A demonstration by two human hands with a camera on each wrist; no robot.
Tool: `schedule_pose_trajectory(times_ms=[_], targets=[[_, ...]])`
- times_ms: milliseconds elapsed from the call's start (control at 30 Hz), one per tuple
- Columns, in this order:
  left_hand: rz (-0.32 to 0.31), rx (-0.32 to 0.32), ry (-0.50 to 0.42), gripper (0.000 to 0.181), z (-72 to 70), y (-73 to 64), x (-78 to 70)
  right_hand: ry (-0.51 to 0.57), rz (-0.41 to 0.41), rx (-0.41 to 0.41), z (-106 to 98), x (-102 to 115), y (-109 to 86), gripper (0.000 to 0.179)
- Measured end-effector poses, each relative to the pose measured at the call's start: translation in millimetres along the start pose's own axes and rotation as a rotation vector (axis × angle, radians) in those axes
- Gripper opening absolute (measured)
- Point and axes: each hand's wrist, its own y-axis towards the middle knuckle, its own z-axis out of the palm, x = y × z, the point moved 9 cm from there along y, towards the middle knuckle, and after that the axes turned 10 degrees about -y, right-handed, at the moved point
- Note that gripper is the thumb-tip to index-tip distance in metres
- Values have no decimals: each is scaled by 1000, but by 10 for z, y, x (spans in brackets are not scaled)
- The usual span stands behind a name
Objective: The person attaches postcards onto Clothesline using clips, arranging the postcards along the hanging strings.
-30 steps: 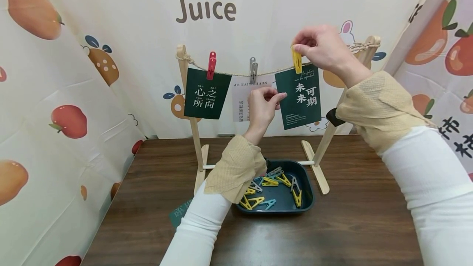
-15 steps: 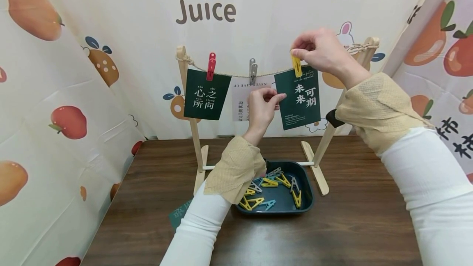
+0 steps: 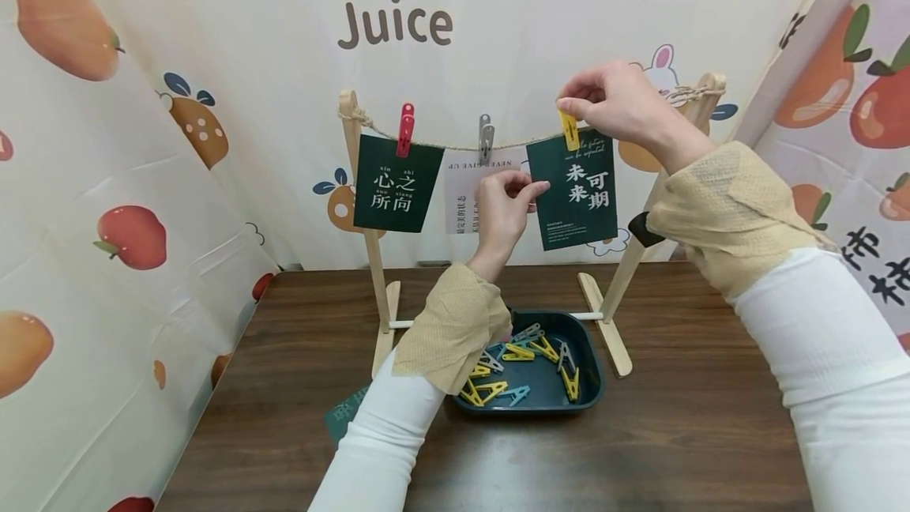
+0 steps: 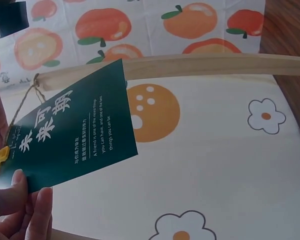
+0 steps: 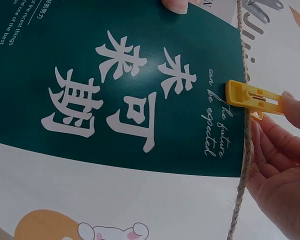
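A dark green card [image 3: 577, 204] with white lettering hangs at the right end of a twine line. My left hand [image 3: 503, 208] pinches its left edge between thumb and fingers. My right hand [image 3: 622, 105] pinches the handles of a yellow clothespin [image 5: 255, 97], whose tip lies over the card's top edge and the twine [image 5: 245, 165]. To the left, a red clothespin [image 3: 405, 131] holds another green card [image 3: 398, 184]. A grey clothespin [image 3: 486, 139] holds a white card [image 3: 460, 194], partly hidden behind my left hand.
The twine is tied between two wooden posts [image 3: 373, 275] on the table [image 3: 284, 385]. A dark blue tray [image 3: 593, 397] with several yellow, blue and grey clothespins sits below, partly behind my left arm. Another green card [image 3: 344, 415] lies left of that arm. A fruit-patterned curtain [image 3: 235, 38] stands behind.
Both hands keep their grip on the card and the yellow clothespin. The right hand and clothespin appear slightly lower, as the whole view shifts down a little too.
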Motion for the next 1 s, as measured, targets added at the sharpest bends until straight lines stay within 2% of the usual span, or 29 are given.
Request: schedule_pose_trajectory(times_ms=[267, 533, 767, 1000], targets=[[-5, -9, 15, 15, -21, -8, 24, 6, -10, 26, 31, -3, -41, 33], [9, 5, 73, 18, -49, -43, 10, -6, -45, 11, 25, 36, -73, 34], [53, 4, 156, 18, -81, -75, -50, -6, -53, 21, 41, 41, -119, 34], [100, 10, 164, 18, -133, -147, -109, 2, -66, 15, 42, 55, -155, 33]])
